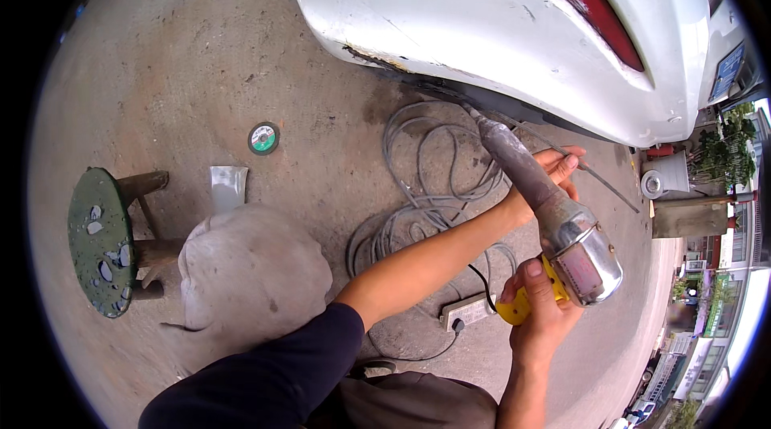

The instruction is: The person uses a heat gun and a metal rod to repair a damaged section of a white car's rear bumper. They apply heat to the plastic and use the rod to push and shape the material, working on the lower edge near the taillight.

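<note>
My right hand [542, 312] grips the yellow handle of a hot-air gun [526, 160] with a silver body and a long, scorched metal barrel. The narrow nozzle points at the lower edge of a white car bumper [450, 23]. Beyond the barrel, my left hand [560, 168] pinches a thin grey rod [612, 189] with its fingers. The rod's far end reaches toward the same bumper edge, where the barrel and nozzle partly hide the contact. Along that edge runs a dark, chipped and cracked stretch [373, 58].
A coiled grey cable [389, 212] lies on the ground under my left arm, beside a power strip [470, 311] with a black plug. At left are a round green stool [96, 244], a cutting disc [263, 138] and a grey flat sheet [229, 186]. Street objects line the right.
</note>
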### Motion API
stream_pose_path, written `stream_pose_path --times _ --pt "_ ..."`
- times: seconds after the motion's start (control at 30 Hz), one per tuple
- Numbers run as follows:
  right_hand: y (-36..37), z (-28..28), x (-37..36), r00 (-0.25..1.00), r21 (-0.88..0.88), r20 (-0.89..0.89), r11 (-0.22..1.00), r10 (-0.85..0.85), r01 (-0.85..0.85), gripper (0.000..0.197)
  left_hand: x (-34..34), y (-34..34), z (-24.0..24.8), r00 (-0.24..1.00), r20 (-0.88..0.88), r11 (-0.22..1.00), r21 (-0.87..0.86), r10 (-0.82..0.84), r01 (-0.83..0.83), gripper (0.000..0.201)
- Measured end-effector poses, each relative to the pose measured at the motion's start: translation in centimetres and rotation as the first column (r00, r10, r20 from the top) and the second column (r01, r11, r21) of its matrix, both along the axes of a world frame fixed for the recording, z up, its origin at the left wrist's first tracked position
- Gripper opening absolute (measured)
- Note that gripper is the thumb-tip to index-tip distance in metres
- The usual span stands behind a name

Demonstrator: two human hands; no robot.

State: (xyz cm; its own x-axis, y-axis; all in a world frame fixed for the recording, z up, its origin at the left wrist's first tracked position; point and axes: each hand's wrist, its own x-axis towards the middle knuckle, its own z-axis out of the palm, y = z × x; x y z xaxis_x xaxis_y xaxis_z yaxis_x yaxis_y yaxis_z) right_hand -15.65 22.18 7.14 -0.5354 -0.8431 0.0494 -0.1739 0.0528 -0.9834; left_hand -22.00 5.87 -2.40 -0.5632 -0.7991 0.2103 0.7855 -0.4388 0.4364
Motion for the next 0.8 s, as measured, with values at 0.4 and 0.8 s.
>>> stream_pose_path --times 0.4,0.8 --pt "-1.0 -1.5 0.3 0.999 -0.030 -0.035 0.999 -0.025 0.024 0.029 -0.6 -0.5 -0.9 0.997 0.017 0.998 -0.006 0.070 -0.070 0.040" --pt "-1.2 -1.9 -0.1 1.000 -0.012 -0.002 1.000 -0.028 0.028 0.028 -1.3 -1.3 -1.4 0.993 0.027 0.993 -0.019 0.118 -0.117 0.042"
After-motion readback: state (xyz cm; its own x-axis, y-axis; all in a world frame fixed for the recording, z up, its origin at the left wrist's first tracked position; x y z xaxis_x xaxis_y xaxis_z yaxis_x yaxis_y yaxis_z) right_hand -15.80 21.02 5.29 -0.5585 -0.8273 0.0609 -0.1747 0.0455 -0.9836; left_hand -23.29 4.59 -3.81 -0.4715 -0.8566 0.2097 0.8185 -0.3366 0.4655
